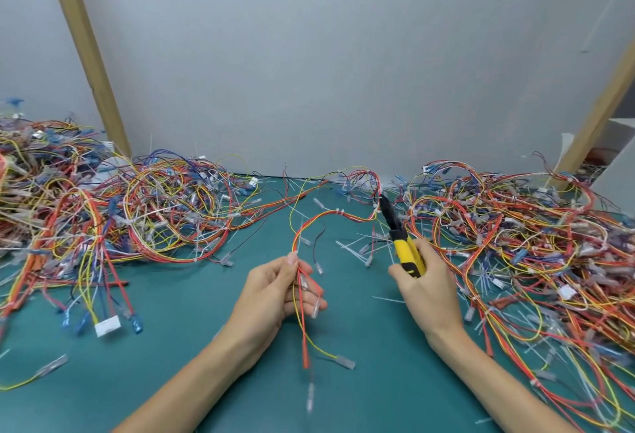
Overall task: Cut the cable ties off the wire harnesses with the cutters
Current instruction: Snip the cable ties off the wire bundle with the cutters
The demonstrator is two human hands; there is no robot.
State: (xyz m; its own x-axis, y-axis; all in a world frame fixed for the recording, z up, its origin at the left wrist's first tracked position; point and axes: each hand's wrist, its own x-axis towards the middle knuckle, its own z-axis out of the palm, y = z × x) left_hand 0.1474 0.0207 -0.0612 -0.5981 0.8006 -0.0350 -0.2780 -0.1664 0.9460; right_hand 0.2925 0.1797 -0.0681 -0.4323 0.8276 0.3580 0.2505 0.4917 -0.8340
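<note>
Teal mat (178,346) — cutters (407,255), wire harness (330,213)

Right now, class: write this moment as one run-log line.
left hand: holds harness | right hand: grips cutters | cutter tip: at far harness loop | left pile, right pile: on green mat

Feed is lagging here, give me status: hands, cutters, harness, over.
Left hand grips the harness wires. Right hand holds the cutters, tip at its far loop. Cut ties and harness piles crowd the mat.

Plain grey wall (326,54) behind green table mat (171,346). Left wooden post (82,51) and right wooden post (598,113) stand slanted.
</note>
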